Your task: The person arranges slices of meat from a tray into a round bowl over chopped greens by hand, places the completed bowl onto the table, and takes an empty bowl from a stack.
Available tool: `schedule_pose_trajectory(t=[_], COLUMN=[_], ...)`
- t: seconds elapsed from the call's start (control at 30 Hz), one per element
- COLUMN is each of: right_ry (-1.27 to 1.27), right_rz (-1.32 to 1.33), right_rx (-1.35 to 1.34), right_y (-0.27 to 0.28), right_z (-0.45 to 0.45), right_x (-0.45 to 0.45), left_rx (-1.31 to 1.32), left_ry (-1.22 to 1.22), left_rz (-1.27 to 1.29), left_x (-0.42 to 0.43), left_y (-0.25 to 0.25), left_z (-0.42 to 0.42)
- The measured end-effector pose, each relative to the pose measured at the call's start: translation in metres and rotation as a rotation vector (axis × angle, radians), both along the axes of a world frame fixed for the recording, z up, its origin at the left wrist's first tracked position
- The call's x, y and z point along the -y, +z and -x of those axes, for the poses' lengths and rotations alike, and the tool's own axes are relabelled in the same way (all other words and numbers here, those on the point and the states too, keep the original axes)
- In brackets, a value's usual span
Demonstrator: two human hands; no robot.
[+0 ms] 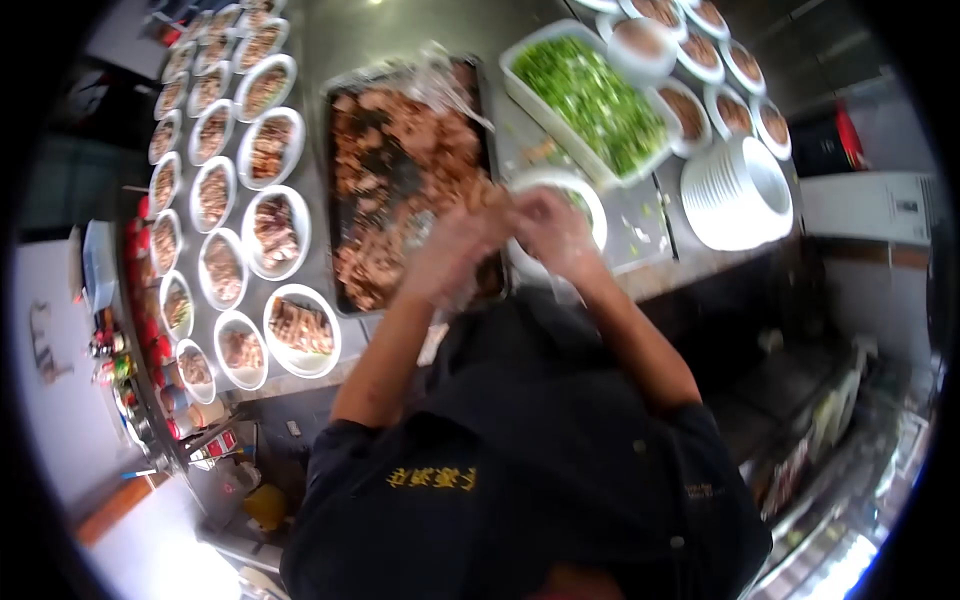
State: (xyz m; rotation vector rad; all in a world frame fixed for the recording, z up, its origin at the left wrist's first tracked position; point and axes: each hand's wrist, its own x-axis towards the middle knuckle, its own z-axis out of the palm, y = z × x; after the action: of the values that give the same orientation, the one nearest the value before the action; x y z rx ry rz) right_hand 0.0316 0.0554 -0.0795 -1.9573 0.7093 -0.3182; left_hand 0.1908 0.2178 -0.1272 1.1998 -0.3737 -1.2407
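My left hand [460, 248], in a clear plastic glove, is over the right edge of a dark tray [327, 200] of sliced meat [375, 250]. Its fingers are pressed round a piece of meat. Close beside it, above a white bowl [597, 215] with some green in it, is my right hand [553, 232], also gloved. The right fingers are closed near the same meat, but blur hides whether they grip anything. Crumpled clear plastic [437, 85] lies on the meat at the tray's top.
Rows of white bowls with meat [303, 332] stand at the left. A white tub [590, 160] of chopped greens [590, 95] is at the right, beside stacked empty bowls [735, 195] and more filled bowls [775, 125]. Green scraps lie on the metal counter [630, 245].
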Motion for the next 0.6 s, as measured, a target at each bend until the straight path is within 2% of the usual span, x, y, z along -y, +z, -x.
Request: schedule_pose_trajectory(t=[0.07, 0.13, 0.2, 0.27, 0.3, 0.33, 0.4, 0.43, 0.5, 0.57, 0.6], right_ry=[-0.107, -0.106, -0.139, -0.148, -0.165, -0.173, -0.221, -0.258, -0.246, -0.232, -0.165], right_rz=[-0.108, -0.146, -0.073, -0.259, -0.137, -0.138, -0.445, -0.495, -0.404, -0.317, -0.45], right_rx=[0.052, 0.186, 0.111, 0.098, 0.035, 0.026, 0.033, -0.016, -0.032, -0.052, -0.03], right_y=[0.003, 0.006, 0.006, 0.008, 0.002, -0.001, -0.005, -0.013, -0.026, -0.032, -0.025], right_z=[0.004, 0.007, 0.012, 0.017, 0.02, 0.024, 0.036, 0.041, 0.051, 0.065, 0.073], right_x=[-0.002, -0.005, -0.001, 0.001, 0.003, 0.006, 0.013, 0.018, 0.02, 0.022, 0.026], left_rx=[0.446, 0.199, 0.17, -0.04, -0.048, 0.405, 0.846, 0.424, -0.008, 0.232, 0.308], left_ry=[-0.149, -0.136, -0.187, -0.116, -0.124, -0.24, -0.357, -0.31, -0.26, -0.401, -0.451], left_rz=[0.246, 0.07, 0.053, 0.051, 0.051, 0.09, 0.134, 0.03, -0.078, -0.175, -0.207], left_x=[0.01, 0.01, 0.016, 0.022, 0.021, 0.016, 0.018, 0.025, 0.031, 0.035, 0.039], left_y=[-0.014, 0.034, 0.022, 0.019, 0.002, -0.029, -0.038, -0.016, -0.014, -0.026, -0.025], left_z=[0.0, 0.011, 0.012, 0.02, 0.017, 0.01, 0.016, 0.022, 0.03, 0.033, 0.036])
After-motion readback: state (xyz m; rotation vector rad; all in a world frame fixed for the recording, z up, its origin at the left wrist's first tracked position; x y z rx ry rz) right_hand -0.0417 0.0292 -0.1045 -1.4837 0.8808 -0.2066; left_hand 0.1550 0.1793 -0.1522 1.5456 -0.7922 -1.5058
